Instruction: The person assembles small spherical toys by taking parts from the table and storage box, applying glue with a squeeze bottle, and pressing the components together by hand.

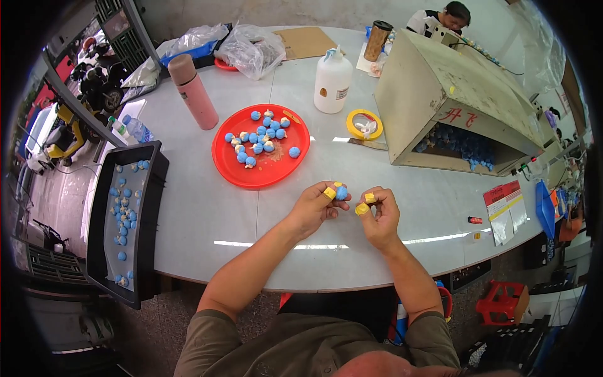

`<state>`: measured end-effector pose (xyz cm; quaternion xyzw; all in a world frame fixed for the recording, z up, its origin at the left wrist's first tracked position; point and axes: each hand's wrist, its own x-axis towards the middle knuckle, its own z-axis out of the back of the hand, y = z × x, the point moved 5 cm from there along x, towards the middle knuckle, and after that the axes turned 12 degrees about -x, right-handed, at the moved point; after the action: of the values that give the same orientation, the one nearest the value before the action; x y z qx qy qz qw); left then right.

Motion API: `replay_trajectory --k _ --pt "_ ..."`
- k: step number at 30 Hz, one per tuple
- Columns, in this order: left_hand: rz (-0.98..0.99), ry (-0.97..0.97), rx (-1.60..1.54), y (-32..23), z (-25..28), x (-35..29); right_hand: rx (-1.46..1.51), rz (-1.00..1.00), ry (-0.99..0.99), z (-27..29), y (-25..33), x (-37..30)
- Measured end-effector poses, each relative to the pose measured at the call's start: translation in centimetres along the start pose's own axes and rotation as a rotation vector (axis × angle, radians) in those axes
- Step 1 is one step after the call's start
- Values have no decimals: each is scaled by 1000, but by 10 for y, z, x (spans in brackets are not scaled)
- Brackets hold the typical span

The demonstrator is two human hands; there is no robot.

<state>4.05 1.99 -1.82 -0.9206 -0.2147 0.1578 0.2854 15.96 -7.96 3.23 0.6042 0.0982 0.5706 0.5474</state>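
Between the thumb and fingers of my left hand (317,206) sits a small round blue ball (341,193). Yellow tape wraps some of this hand's fingertips. My right hand (380,220) is just to the right of the ball, apart from it, its fingers curled in and its thumb and forefinger drawn together; both tips wear yellow tape. Whether anything lies in that pinch is too small to tell. Beyond my hands, a round red tray (226,168) carries several similar blue balls with cream-coloured bits on them.
A black bin (159,207) with more blue balls stands at the left. Behind the tray are a pink flask (198,103) and a white bottle (333,81). Yellow tape roll (377,127) lies beside a large beige metal box (402,107) holding blue pieces. A person (440,22) sits beyond it.
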Motion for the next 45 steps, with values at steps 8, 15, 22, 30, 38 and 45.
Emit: replay_trajectory --k 8,15,22,30,38,45 --pt "43 100 -17 -1 -2 -2 -123 158 -8 2 7 -11" --pt "41 13 50 -2 -6 -5 -224 296 95 -4 15 -11" --pt "4 36 255 1 -5 -3 -369 387 102 -11 27 -5" --pt "41 21 155 2 -2 -2 -498 398 -67 3 23 -6" --pt "39 14 -66 -1 -5 -4 -277 65 -76 -3 13 -2" --pt "27 9 -128 -3 -6 -3 183 -518 31 -8 -19 -6"
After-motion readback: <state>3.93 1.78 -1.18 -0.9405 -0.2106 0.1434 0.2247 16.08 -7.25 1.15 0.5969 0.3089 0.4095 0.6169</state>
